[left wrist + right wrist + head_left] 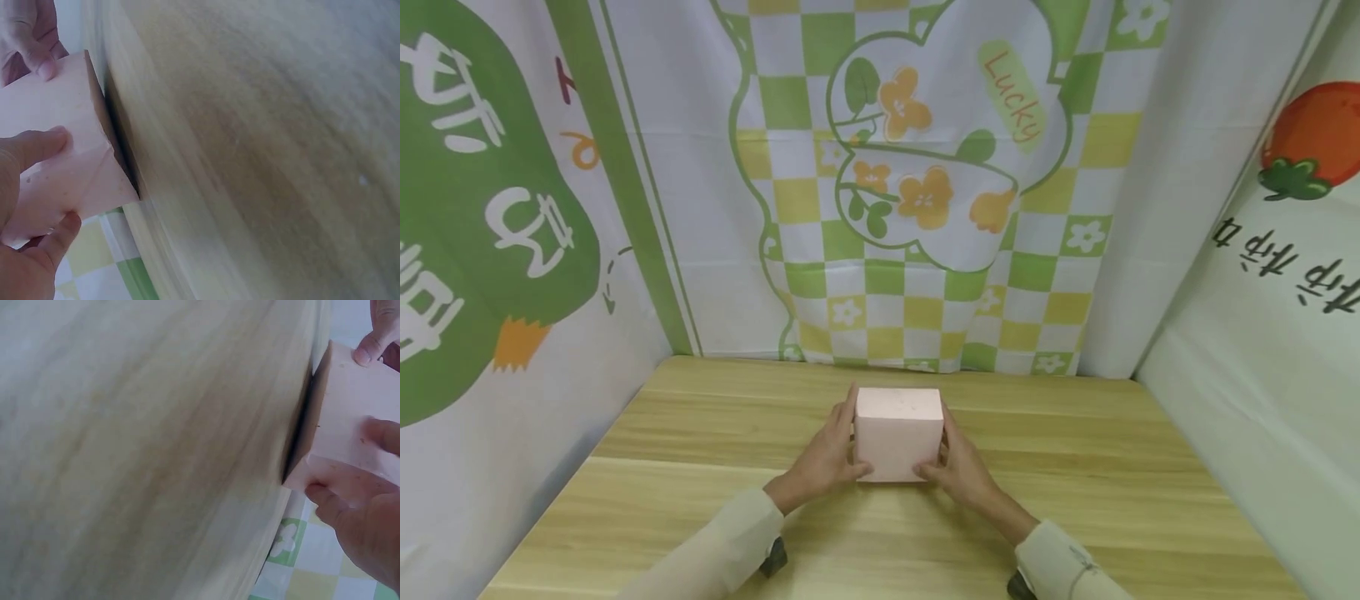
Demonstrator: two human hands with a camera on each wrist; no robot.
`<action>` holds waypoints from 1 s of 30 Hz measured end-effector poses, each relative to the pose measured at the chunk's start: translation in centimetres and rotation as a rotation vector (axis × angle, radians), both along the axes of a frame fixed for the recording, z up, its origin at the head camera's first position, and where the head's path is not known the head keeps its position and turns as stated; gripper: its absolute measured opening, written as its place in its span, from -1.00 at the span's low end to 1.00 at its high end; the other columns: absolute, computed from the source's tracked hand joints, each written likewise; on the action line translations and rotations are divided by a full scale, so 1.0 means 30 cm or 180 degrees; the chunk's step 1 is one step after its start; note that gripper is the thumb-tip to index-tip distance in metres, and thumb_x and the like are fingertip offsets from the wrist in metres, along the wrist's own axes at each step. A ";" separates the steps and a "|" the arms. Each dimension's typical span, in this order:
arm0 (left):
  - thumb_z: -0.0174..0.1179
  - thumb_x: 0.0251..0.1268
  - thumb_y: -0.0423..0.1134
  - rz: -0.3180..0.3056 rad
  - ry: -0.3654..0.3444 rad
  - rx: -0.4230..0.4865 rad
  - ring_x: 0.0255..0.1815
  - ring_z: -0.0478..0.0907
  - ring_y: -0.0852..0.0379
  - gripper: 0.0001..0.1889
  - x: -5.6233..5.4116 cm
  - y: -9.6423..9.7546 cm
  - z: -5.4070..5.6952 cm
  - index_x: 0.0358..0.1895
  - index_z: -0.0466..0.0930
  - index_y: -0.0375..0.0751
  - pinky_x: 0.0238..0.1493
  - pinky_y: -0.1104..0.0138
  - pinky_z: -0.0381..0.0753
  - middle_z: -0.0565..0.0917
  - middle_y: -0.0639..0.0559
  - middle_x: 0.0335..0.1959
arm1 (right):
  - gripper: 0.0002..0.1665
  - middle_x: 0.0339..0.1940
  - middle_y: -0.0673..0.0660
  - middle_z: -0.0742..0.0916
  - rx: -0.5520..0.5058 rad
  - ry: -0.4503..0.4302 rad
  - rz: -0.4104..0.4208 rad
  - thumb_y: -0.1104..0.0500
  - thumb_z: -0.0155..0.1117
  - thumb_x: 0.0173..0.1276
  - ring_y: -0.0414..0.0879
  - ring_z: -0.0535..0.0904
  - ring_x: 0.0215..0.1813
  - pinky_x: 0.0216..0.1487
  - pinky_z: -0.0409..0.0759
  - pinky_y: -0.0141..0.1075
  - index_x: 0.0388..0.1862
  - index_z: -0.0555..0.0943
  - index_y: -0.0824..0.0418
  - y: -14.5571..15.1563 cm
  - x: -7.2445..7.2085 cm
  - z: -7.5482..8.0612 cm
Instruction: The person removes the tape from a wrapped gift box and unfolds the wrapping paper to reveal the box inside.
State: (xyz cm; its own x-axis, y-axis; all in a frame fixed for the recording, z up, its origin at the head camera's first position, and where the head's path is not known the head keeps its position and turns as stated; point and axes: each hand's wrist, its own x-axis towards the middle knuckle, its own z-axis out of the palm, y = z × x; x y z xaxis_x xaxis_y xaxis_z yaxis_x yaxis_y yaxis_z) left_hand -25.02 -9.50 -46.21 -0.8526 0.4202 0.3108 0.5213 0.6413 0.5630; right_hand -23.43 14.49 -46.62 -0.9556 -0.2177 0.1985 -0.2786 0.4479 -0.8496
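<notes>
A pale pink box [898, 446] sits between both hands near the middle of the wooden table, its top and front faces showing in the head view. On its left side my left hand [822, 454] grips it, thumb on the front face and fingers along the side. My right hand [962, 467] holds the opposite side in the same manner. In the left wrist view the box [62, 156] has its lower edge close over the table, with a dark gap beneath. The right wrist view shows that underside edge of the box [350, 419] slightly tilted off the wood.
The wooden table [700, 475] spreads around the box. Behind it hangs a green and yellow checked curtain [917, 317]. Printed white cloth walls stand at the left [617, 333] and right [1240, 367] of the table.
</notes>
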 end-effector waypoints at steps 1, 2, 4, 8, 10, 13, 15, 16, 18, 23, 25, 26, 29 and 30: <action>0.52 0.00 -0.25 -0.0020 0.0015 -0.0011 0.27 0.48 -0.22 0.29 0.002 -0.002 0.004 0.58 -0.39 -0.27 0.23 0.07 0.58 0.30 -0.35 0.39 | 0.27 0.53 0.38 0.28 -0.0055 0.0001 0.0032 0.38 0.45 0.15 0.34 0.34 0.44 0.28 0.52 -0.05 0.63 -0.17 0.14 0.001 0.001 0.002; 0.49 0.06 -0.21 -0.0040 0.0017 -0.0008 0.30 0.45 -0.23 0.24 0.003 -0.006 0.008 0.58 -0.37 -0.28 0.27 0.03 0.54 0.29 -0.35 0.41 | 0.24 0.53 0.36 0.28 -0.0127 -0.0013 0.0055 0.33 0.44 0.20 0.32 0.34 0.44 0.26 0.55 -0.08 0.63 -0.16 0.13 0.002 0.002 0.004; 0.39 0.21 -0.11 -0.0097 0.0055 0.0016 0.34 0.42 -0.21 0.13 0.003 -0.013 0.014 0.57 -0.32 -0.33 0.29 -0.01 0.51 0.32 -0.33 0.41 | 0.17 0.55 0.34 0.27 -0.0239 -0.0025 0.0065 0.20 0.41 0.28 0.30 0.36 0.44 0.23 0.58 -0.13 0.63 -0.16 0.13 0.002 0.003 0.011; 0.21 0.37 0.03 -0.0214 -0.0013 0.0228 0.37 0.42 -0.17 -0.02 0.000 -0.018 0.028 0.56 -0.22 -0.38 0.30 0.02 0.51 0.39 -0.28 0.37 | 0.11 0.55 0.36 0.26 -0.0323 -0.0037 -0.0018 0.01 0.34 0.36 0.33 0.37 0.42 0.22 0.59 -0.06 0.63 -0.13 0.18 0.000 0.001 0.024; 0.14 0.42 0.07 -0.0253 -0.0106 0.0321 0.34 0.45 -0.16 -0.05 -0.001 -0.015 0.030 0.56 -0.22 -0.38 0.27 0.06 0.55 0.43 -0.28 0.34 | 0.06 0.54 0.37 0.27 -0.0234 -0.0038 -0.0109 -0.04 0.29 0.39 0.34 0.35 0.43 0.29 0.52 0.04 0.62 -0.10 0.20 0.001 0.004 0.029; 0.02 0.50 0.07 -0.0248 -0.0272 0.0481 0.33 0.46 -0.23 -0.15 -0.001 -0.008 0.033 0.56 -0.20 -0.35 0.23 0.03 0.58 0.39 -0.35 0.36 | -0.05 0.54 0.35 0.27 -0.0105 -0.0074 -0.0235 -0.11 0.15 0.47 0.32 0.30 0.47 0.39 0.40 0.11 0.62 -0.06 0.19 0.002 0.006 0.032; -0.07 0.55 0.05 -0.0217 -0.0359 0.0584 0.33 0.45 -0.29 -0.23 -0.002 -0.003 0.037 0.55 -0.16 -0.35 0.23 -0.01 0.57 0.34 -0.40 0.39 | -0.13 0.53 0.35 0.29 -0.0047 -0.0045 -0.0332 -0.15 0.03 0.53 0.31 0.30 0.47 0.40 0.38 0.13 0.60 0.00 0.22 0.002 0.005 0.035; -0.10 0.57 0.04 -0.0206 -0.0405 0.0633 0.33 0.44 -0.32 -0.27 -0.003 -0.001 0.042 0.54 -0.13 -0.34 0.24 -0.03 0.56 0.32 -0.42 0.40 | -0.17 0.53 0.34 0.30 -0.0067 -0.0041 -0.0367 -0.15 -0.02 0.55 0.31 0.32 0.46 0.37 0.42 0.12 0.60 0.03 0.23 0.002 0.005 0.037; -0.13 0.58 0.03 -0.0178 -0.0533 0.0714 0.34 0.41 -0.36 -0.31 -0.007 0.001 0.054 0.53 -0.10 -0.33 0.28 -0.08 0.51 0.28 -0.43 0.43 | -0.22 0.50 0.34 0.34 -0.0117 0.0003 -0.0433 -0.13 -0.07 0.58 0.33 0.39 0.40 0.29 0.52 0.08 0.57 0.09 0.26 0.001 0.004 0.041; -0.08 0.56 0.04 -0.0057 -0.0873 0.0762 0.35 0.41 -0.35 -0.27 -0.011 -0.001 0.086 0.56 -0.09 -0.29 0.33 -0.08 0.45 0.29 -0.36 0.46 | -0.26 0.45 0.36 0.40 -0.0262 0.0054 -0.0460 -0.06 0.03 0.55 0.35 0.47 0.33 0.08 0.68 -0.07 0.53 0.17 0.32 0.001 0.008 0.054; -0.06 0.55 0.02 -0.0019 -0.0923 0.0769 0.36 0.41 -0.33 -0.26 -0.010 -0.002 0.094 0.57 -0.09 -0.30 0.35 -0.06 0.43 0.26 -0.33 0.48 | -0.24 0.45 0.36 0.39 -0.0316 0.0022 -0.0421 -0.05 0.07 0.54 0.34 0.45 0.35 0.08 0.68 -0.09 0.52 0.17 0.33 0.001 0.009 0.059; -0.06 0.55 0.02 -0.0005 -0.0947 0.0770 0.36 0.41 -0.32 -0.26 -0.009 -0.003 0.097 0.57 -0.10 -0.30 0.36 -0.05 0.42 0.23 -0.31 0.50 | -0.23 0.46 0.36 0.38 -0.0354 -0.0007 -0.0387 -0.05 0.08 0.53 0.33 0.44 0.36 0.08 0.68 -0.10 0.52 0.16 0.33 0.000 0.010 0.062; -0.06 0.55 0.02 0.0012 -0.0955 0.0779 0.36 0.41 -0.30 -0.26 -0.003 -0.003 0.101 0.56 -0.11 -0.30 0.37 -0.03 0.41 0.19 -0.30 0.50 | -0.21 0.48 0.34 0.35 -0.0475 -0.0118 -0.0328 -0.07 0.10 0.51 0.31 0.40 0.39 0.13 0.65 -0.09 0.53 0.16 0.31 0.001 0.009 0.066; -0.07 0.56 0.03 0.0015 -0.0961 0.0778 0.36 0.41 -0.30 -0.27 -0.001 -0.003 0.103 0.56 -0.11 -0.30 0.36 -0.03 0.42 0.19 -0.30 0.50 | -0.20 0.49 0.34 0.33 -0.0533 -0.0160 -0.0291 -0.07 0.10 0.51 0.32 0.38 0.40 0.13 0.65 -0.08 0.53 0.14 0.31 0.002 0.009 0.067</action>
State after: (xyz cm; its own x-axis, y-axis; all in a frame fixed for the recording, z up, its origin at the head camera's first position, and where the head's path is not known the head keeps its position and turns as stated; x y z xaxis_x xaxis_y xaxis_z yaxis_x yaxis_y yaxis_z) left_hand -25.05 -9.60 -43.13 -0.9227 0.3606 0.1361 0.3061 0.4712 0.8272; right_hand -23.17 14.56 -44.62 -0.9795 -0.0975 0.1762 -0.1985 0.3206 -0.9262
